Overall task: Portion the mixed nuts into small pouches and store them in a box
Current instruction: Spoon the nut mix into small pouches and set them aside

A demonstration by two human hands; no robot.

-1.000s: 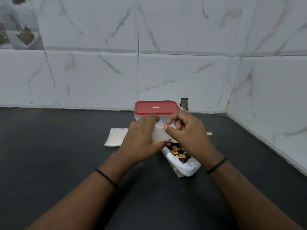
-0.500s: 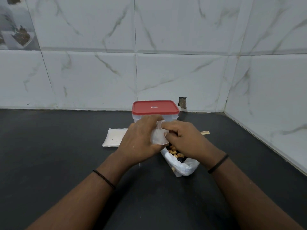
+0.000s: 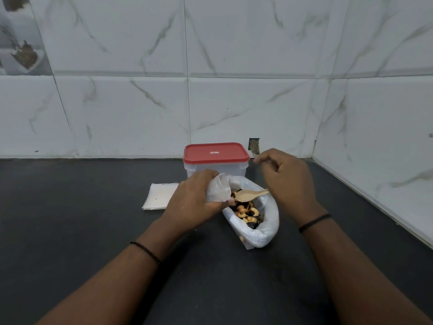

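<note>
Dark, matte stone makes up the countertop (image 3: 70, 231), which runs back to a wall of white marbled tiles (image 3: 234, 102); near the back stands a clear plastic box (image 3: 215, 168) with its red lid (image 3: 216, 153) pressed on; just in front of the box sits a large clear bag (image 3: 262, 227) with its rim rolled down, and inside it lies a heap of mixed nuts (image 3: 246, 213), pale cashews among darker pieces; the left hand (image 3: 194, 202) is closed around a small clear pouch (image 3: 218, 190), gripping it at the bag's left edge with the pouch's mouth turned upward and its lower part hidden in the palm; whether the pouch holds anything I cannot tell; the right hand (image 3: 285, 177) hovers above the right side of the bag with fingers curled loosely inward; a wooden spoon (image 3: 249, 195) lies across the bag's opening with its bowl over the nuts and its handle running under that hand, but whether the fingers actually grip the handle cannot be made out; to the left of the left hand, flat on the countertop, rests a stack of empty pouches (image 3: 159, 199); each wrist carries a thin black band.
</note>
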